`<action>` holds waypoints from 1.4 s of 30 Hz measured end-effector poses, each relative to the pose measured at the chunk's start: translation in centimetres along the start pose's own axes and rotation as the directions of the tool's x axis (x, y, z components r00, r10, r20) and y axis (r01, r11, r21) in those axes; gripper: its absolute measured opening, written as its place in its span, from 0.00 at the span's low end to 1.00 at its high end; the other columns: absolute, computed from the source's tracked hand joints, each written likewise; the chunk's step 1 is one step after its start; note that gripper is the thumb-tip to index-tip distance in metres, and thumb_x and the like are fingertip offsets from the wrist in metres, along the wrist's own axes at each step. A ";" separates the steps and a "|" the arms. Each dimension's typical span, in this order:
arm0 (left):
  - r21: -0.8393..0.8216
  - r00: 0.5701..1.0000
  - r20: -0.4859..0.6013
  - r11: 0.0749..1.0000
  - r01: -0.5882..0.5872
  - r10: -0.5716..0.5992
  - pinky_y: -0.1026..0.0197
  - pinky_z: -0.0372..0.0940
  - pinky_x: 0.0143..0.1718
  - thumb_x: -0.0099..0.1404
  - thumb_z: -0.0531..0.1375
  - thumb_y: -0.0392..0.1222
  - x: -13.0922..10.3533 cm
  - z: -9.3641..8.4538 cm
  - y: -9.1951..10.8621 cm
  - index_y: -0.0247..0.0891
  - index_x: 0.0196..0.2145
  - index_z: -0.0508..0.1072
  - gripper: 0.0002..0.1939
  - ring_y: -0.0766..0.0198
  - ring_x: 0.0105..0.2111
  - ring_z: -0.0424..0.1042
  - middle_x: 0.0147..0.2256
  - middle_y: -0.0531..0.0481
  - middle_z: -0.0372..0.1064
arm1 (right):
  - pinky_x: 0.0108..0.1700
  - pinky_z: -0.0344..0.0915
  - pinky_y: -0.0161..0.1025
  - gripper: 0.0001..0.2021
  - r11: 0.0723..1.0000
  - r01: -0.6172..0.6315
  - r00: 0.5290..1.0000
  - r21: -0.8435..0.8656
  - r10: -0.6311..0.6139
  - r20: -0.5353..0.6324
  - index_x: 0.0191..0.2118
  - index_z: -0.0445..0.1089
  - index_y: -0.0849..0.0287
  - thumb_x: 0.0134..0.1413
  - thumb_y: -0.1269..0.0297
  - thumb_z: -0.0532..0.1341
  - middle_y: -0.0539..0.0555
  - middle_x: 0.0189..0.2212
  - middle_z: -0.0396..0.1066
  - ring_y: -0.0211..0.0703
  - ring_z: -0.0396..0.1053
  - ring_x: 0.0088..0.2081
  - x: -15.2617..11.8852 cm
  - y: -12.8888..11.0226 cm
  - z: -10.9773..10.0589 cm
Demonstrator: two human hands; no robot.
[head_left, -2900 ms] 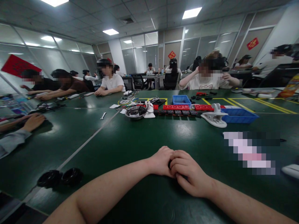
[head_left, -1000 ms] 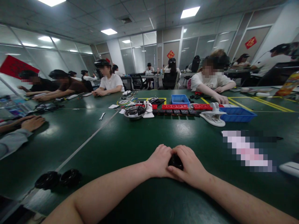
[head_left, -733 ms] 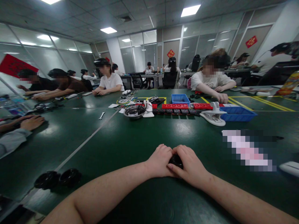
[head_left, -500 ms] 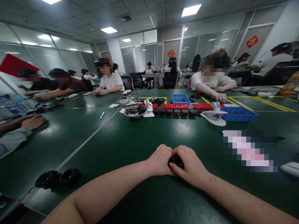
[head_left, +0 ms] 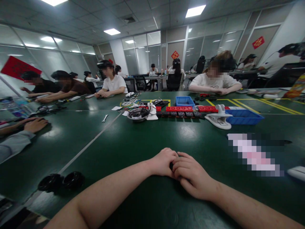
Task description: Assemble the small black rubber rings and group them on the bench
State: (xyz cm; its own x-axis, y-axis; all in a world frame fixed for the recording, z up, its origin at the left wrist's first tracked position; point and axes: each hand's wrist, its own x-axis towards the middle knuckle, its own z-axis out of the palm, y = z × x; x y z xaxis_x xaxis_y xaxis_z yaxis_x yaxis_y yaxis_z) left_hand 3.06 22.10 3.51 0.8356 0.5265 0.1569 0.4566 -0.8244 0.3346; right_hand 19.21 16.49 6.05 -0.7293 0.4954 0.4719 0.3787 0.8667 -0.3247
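Observation:
Over the green table (head_left: 124,152), my left hand (head_left: 164,162) is closed around a small glossy black round part (head_left: 171,165). Only a dark sliver of it shows between the hands, so its full shape is hidden. My right hand (head_left: 194,176) meets the left one, its fingers curled together over the near side of the same part. Two glossy black ring-like parts, a left one (head_left: 50,183) and a right one (head_left: 73,180), lie side by side at the lower left, apart from my hands.
Beyond my hands stand a metal bowl with cables (head_left: 137,115), red power strips (head_left: 179,108), a white clip stand (head_left: 219,118) and blue bins (head_left: 245,116). A wrench (head_left: 105,118) lies left of them. A co-worker's hand (head_left: 35,124) rests at the left edge.
My right hand has turned and its fingers have slid down over the black part, which was more exposed before. A person across the table has drawn an arm back from the bin.

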 end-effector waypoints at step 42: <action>-0.007 1.000 0.005 1.000 -0.008 0.008 0.59 0.56 0.41 0.46 0.63 0.51 0.2 -0.3 0.6 0.38 0.30 0.66 0.18 0.61 0.34 0.65 0.30 0.54 0.65 | 0.47 0.55 0.47 0.08 0.998 0.025 0.999 0.065 -0.023 -0.032 0.23 0.60 0.58 0.40 0.75 0.48 0.50 0.24 0.63 0.41 0.62 0.33 0.0 0.2 0.1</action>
State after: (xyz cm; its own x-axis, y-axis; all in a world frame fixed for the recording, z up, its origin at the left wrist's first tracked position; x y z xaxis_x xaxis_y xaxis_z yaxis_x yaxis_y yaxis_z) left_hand 3.39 21.80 4.01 0.8405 0.5191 0.1550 0.4479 -0.8268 0.3402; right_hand 19.23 16.61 5.91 -0.7195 0.4769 0.5049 0.3222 0.8732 -0.3656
